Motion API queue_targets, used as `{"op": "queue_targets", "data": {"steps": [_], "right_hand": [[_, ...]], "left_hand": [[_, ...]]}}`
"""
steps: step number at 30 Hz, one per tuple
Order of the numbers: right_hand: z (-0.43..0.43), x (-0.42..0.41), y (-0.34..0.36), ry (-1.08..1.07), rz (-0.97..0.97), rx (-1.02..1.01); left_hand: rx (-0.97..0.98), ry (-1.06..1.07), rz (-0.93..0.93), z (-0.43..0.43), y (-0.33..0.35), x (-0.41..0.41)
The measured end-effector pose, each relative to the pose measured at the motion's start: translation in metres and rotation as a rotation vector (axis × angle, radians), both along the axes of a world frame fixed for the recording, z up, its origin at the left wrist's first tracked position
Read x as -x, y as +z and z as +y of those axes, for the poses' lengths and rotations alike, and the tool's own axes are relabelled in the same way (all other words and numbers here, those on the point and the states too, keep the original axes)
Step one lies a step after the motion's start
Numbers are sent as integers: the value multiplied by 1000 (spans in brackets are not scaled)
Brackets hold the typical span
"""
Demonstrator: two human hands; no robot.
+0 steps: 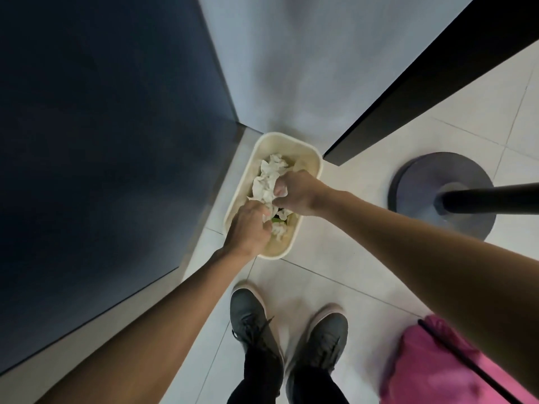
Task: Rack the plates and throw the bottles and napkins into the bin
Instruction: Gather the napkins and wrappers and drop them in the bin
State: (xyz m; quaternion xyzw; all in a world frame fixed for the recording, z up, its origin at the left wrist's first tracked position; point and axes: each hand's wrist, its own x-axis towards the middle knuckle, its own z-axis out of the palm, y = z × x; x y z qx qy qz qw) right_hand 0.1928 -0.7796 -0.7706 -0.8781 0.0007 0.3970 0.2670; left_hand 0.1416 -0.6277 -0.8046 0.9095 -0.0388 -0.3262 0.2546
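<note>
A cream rectangular bin (313, 158) stands on the floor in the corner, below me. Both my hands are over its opening. My right hand (297, 193) grips crumpled white napkins (268, 182) with curled fingers. My left hand (248, 228) pinches the lower end of the same wad. More crumpled paper (278, 230) and something green (277, 218) lie inside the bin. No plates or bottles are in sight.
A dark wall panel (102, 141) stands at the left and a pale wall (306, 68) behind the bin. A round pole base (414, 182) sits on the tiled floor at the right. A pink bag (431, 368) is at bottom right, my shoes (253, 319) below the bin.
</note>
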Motion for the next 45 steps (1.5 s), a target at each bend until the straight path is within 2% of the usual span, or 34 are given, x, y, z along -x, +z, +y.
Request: {"op": "queue_targets", "data": {"steps": [5,10,15,22,33,39,45], "right_hand": [[-6,11,20,-65,-28,1],[-21,24,80,-94,-60,-44],[-26,46,147,4,-173,-41],[-27,72,265,-1,-364,-91],[-19,104,474,-9,-502,-206],[4,110,561,98,-590,-293],[55,71,635,218,-720,-419]], "left_hand": [[116,164,7,6,29,7],[178,276,4,17,80,21],[163,249,-57,20,151,29],[197,243,-201,15,272,23],[278,371,-387,36,492,53],[410,450,-479,50,582,76],[452,601,-626,88,663,71]]}}
